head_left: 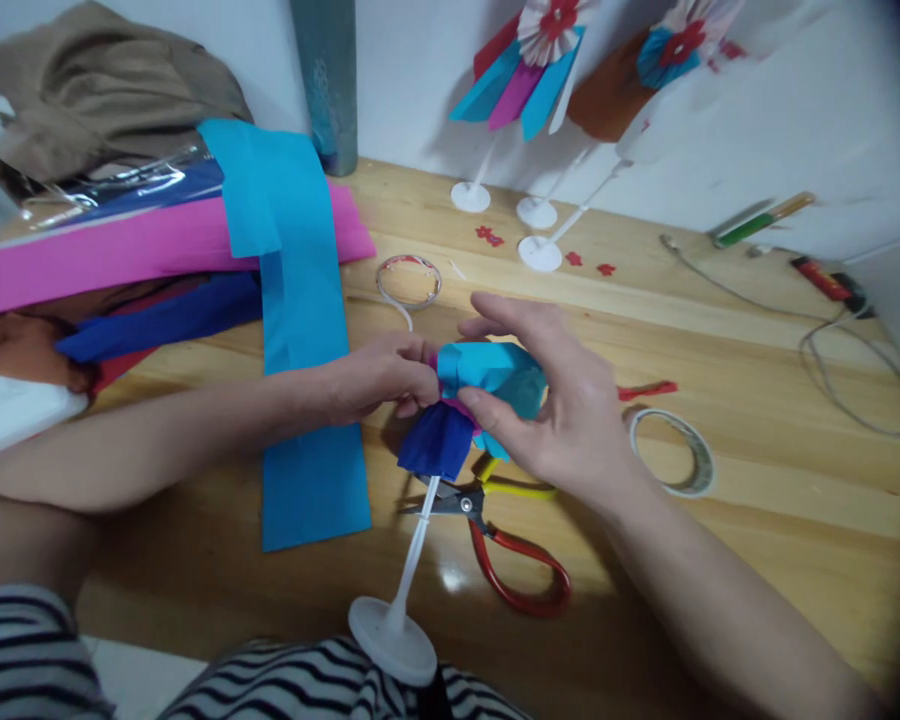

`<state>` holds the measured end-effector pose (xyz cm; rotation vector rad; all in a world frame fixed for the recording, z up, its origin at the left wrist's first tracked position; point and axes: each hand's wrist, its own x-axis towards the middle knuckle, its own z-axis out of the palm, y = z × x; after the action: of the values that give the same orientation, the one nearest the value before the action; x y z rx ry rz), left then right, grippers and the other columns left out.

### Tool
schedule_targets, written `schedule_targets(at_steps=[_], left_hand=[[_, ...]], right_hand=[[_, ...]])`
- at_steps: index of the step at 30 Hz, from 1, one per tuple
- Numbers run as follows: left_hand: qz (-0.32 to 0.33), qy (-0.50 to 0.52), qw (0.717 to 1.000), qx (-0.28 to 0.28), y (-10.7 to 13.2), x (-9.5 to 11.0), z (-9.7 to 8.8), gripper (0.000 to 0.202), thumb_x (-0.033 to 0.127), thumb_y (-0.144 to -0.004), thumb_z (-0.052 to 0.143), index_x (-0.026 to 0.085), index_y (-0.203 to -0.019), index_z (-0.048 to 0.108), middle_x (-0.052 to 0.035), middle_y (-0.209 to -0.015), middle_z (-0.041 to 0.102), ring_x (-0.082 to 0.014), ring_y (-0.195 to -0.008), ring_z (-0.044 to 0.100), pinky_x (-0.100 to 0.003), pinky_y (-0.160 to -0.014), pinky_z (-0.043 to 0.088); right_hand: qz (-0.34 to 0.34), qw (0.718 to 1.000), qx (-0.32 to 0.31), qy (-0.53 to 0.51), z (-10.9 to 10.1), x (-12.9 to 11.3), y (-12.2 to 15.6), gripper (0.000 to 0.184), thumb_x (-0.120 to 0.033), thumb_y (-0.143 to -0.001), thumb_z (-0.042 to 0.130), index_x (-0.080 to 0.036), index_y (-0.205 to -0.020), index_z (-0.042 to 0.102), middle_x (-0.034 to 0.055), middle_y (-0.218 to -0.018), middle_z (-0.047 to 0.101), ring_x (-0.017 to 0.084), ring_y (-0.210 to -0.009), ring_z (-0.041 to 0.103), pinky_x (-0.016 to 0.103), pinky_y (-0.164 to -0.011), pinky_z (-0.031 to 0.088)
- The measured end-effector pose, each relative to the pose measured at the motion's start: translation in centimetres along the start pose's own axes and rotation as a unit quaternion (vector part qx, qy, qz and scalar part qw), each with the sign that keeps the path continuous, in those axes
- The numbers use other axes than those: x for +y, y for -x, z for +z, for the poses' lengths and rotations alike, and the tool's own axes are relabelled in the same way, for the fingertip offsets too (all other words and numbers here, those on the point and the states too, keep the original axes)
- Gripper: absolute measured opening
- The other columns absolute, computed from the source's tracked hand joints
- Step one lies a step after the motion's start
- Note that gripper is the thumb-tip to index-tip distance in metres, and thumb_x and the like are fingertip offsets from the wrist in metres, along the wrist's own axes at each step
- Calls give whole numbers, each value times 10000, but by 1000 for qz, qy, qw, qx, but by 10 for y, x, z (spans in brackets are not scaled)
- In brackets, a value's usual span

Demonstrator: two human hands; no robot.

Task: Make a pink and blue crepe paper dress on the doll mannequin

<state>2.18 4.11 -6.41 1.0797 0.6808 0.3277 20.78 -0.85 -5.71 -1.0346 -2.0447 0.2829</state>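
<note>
Over the wooden table [757,400] I hold a paper ornament [480,385] of light blue, dark blue and pink crepe paper. It is fixed on a white stick with a round foot [391,640] that points toward me. My left hand [379,375] pinches the paper bundle from the left. My right hand [551,395] is closed around the light blue part from the right, thumb and fingers pressing it.
Red-handled scissors [510,560] lie under the ornament. A tape roll [679,452] sits at the right, and a clear tape ring [409,280] behind. A light blue paper strip [300,340] and pink and dark blue sheets [120,255] lie left. Finished ornaments [529,70] stand at the wall.
</note>
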Motion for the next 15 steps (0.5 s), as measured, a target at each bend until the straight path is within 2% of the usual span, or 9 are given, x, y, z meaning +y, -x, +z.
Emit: schedule_targets(at_steps=[2,4,8,12,15], left_hand=[[18,-27,999,-21,0,-1,-2,38,113,-547,555,145,-534,539,32,-450,477,-76,-438,394,-212,-457,288],[18,-34,999,-17,-1,-2,-3,37,146,-562,590,148,-556,553,36,-464,476,-74,-442,391,-210,-453,279],[9,-34,999,-24,-1,-1,-3,119,155,-591,586,157,-501,508,25,-461,453,-74,-447,393,-215,-456,287],[13,-31,999,-37,-1,-1,-3,131,154,-600,580,159,-497,499,18,-481,466,-76,-463,396,-220,-470,301],[9,-28,999,-39,0,0,-2,47,129,-592,563,145,-549,550,26,-464,456,-69,-454,364,-217,-465,266]], right_hand=[[28,999,-10,-25,-3,0,-1,481,-160,-787,695,-262,-1251,613,59,-992,713,257,-951,662,467,-839,562],[55,996,-8,-64,-7,2,-2,349,-130,-779,686,-286,-1091,688,20,-837,686,223,-828,649,412,-753,560],[104,977,-19,-184,-13,8,-2,75,-231,-792,745,-291,-794,699,8,-780,680,209,-771,643,367,-673,540],[137,955,-46,-261,-15,10,-3,102,-318,-817,741,-271,-757,673,13,-796,694,196,-759,643,344,-656,530],[124,971,-74,-193,-14,7,-4,86,-292,-786,760,-266,-837,695,4,-754,661,178,-708,602,333,-630,491]])
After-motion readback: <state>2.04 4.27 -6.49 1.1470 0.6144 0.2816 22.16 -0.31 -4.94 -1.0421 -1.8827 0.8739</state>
